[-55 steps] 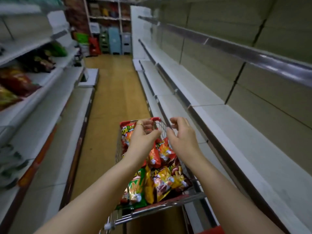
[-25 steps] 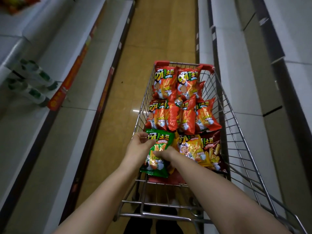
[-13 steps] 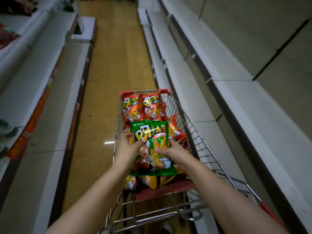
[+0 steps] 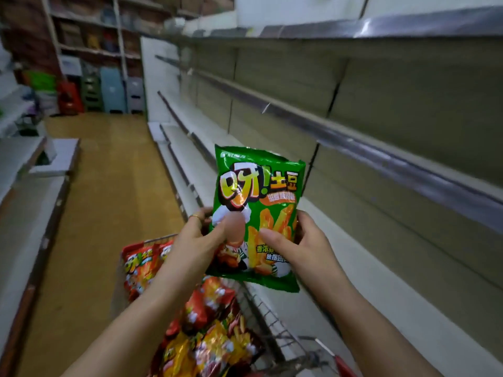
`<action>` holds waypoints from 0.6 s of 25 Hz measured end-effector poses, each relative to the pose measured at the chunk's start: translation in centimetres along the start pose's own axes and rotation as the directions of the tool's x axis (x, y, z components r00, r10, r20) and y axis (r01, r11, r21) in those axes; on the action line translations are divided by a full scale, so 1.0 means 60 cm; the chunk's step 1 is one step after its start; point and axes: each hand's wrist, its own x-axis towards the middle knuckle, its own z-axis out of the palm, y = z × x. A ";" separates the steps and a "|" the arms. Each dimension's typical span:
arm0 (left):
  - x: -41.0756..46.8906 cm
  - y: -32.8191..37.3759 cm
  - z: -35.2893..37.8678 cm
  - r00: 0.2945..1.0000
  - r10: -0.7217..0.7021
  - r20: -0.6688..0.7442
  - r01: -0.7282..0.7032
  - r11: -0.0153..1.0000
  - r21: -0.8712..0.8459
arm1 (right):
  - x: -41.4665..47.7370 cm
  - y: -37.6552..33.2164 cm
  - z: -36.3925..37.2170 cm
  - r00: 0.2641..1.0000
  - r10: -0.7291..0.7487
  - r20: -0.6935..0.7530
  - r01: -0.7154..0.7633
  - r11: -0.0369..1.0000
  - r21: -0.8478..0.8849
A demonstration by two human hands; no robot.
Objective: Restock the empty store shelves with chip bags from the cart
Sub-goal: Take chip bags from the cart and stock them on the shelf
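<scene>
Hands hold one green chip bag [image 4: 258, 183] upright between them, above the far end of the cart [image 4: 268, 314]. The left hand [image 4: 194, 240] grips the bag's left edge, with the thumb laid across the front, the other fingers curled behind, and a ring [image 4: 195, 217] on one of them. The right hand [image 4: 302, 240] grips the right edge the same way, thumb on the front and fingers wrapped round the back. The bag is lifted clear of the cart, in front of the bare shelves [image 4: 394, 317] on the right and apart from them. Below, red chip bags [image 4: 138, 265] and yellow ones [image 4: 217, 346] lie piled in the cart. The arms and the green bag cover part of the pile, and the cart's near end is cut off at the bottom edge. The fingers behind the bag are mostly hidden. Everything is smeared, so the bag's small print and the goods on the far shelves [image 4: 89, 42] cannot be made out.
</scene>
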 end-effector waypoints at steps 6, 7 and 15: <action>-0.024 0.160 0.181 0.952 0.191 0.241 -0.213 0.975 0.067 | -0.094 -0.133 -0.194 0.939 -0.162 -0.303 0.107 0.976 -0.192; -0.032 0.178 0.209 0.936 0.210 0.281 -0.242 0.966 0.086 | -0.108 -0.145 -0.225 0.921 -0.163 -0.353 0.084 0.970 -0.229; -0.066 0.271 0.462 0.768 0.227 0.599 -0.393 0.906 0.160 | -0.236 -0.201 -0.424 0.745 -0.133 -0.653 -0.156 0.918 -0.365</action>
